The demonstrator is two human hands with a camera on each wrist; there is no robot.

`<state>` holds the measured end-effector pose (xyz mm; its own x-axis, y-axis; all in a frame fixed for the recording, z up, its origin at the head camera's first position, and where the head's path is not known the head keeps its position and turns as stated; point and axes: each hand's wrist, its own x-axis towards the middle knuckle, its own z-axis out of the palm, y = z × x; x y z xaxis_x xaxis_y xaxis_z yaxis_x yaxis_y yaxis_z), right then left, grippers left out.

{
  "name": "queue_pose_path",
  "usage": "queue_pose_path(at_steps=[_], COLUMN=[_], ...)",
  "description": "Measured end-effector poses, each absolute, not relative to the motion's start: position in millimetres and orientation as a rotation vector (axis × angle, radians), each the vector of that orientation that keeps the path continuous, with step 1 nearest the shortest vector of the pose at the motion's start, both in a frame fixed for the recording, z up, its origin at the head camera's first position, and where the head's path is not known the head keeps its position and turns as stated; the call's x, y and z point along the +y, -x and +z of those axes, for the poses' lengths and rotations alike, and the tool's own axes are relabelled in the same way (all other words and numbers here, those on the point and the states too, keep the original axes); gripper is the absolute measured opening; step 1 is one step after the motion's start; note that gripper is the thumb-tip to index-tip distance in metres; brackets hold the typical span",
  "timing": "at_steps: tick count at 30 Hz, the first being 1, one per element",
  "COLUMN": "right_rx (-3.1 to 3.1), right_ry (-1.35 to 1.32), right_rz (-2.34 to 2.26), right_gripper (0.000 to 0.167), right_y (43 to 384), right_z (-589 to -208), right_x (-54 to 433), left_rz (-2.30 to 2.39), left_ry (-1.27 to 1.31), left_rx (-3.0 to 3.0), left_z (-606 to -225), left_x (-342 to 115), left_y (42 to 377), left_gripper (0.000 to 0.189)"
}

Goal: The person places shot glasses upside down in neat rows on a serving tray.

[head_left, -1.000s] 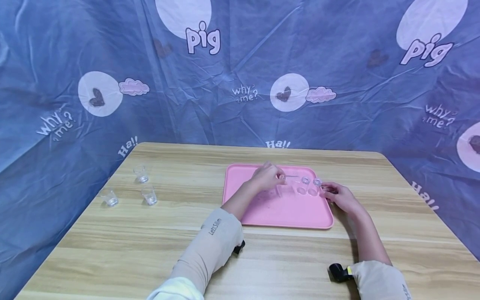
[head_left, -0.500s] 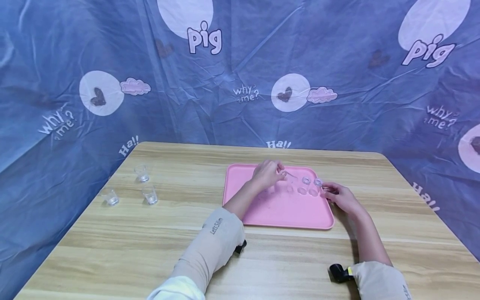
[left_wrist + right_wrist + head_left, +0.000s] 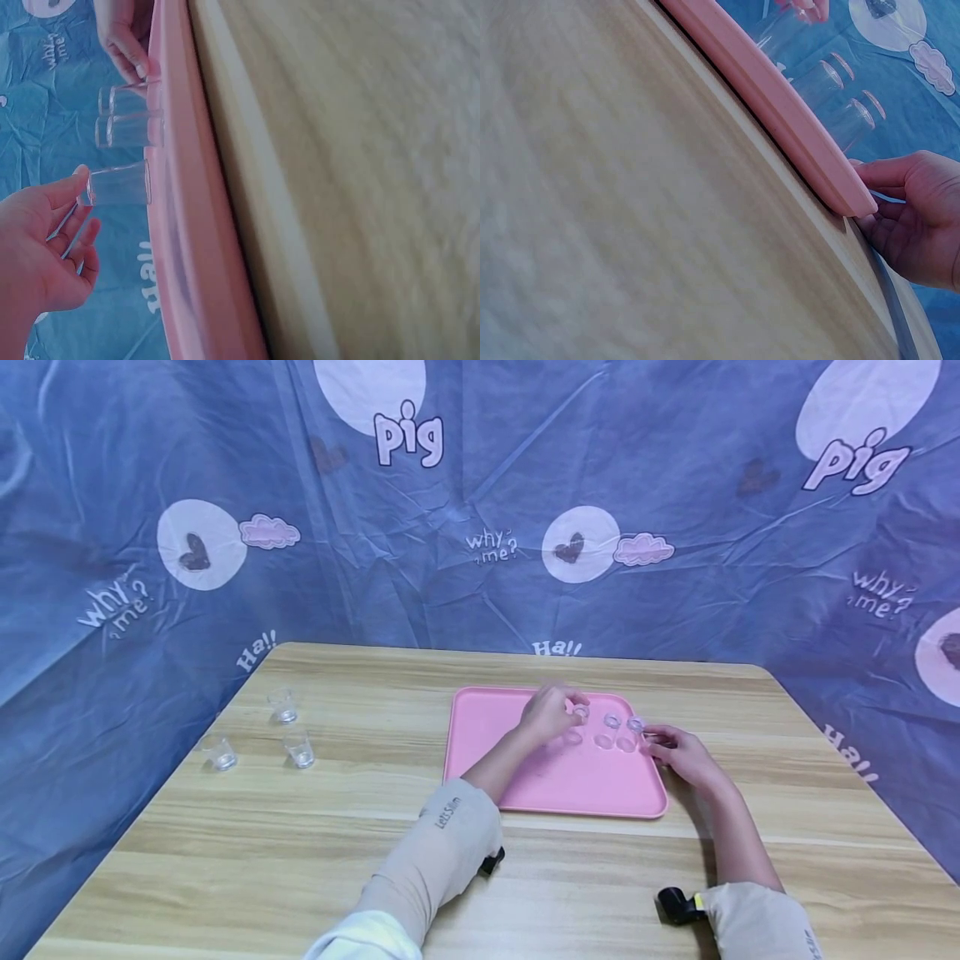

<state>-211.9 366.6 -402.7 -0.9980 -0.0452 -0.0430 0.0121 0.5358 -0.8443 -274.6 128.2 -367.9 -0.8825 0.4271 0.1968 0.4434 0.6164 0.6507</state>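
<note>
My left hand point(image 3: 549, 713) pinches a clear shot glass point(image 3: 116, 186) by its base. The glass is upside down, its rim right at the surface of the pink tray point(image 3: 570, 785). To its right, two more upside-down shot glasses stand side by side, the middle glass point(image 3: 607, 732) and the end glass point(image 3: 631, 735). My right hand point(image 3: 681, 758) holds the tray's right edge, thumb at the rim and fingers below it in the right wrist view, close beside the end glass.
Three upright shot glasses stand on the left of the wooden table point(image 3: 300, 852): a back glass point(image 3: 282, 707), a front-left glass point(image 3: 220, 754) and a right glass point(image 3: 299, 749). A blue printed cloth point(image 3: 480, 485) hangs behind the table.
My left hand has moved right and turned the shot glass from tilted to upside down, bringing it to the tray beside the other two. My right hand has stayed at the tray edge.
</note>
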Motion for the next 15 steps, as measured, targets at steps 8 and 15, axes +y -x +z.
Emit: queue_pose_path(at_steps=[8,15], right_rx=[2.707,2.707], right_ry=[0.045,0.032], right_rz=[-1.488,-1.489], right_gripper=[0.042,0.042], right_y=[211.8,212.3], right_z=[-403.2,-403.9], right_x=[367.3,366.8], left_rz=[-1.087,-1.061], left_ry=[0.75,0.733], left_rx=[-2.844,-2.865], left_z=[-372.4,-373.8], left_x=[138.2,142.2], left_y=[272.6,271.9], left_gripper=[0.029,0.029])
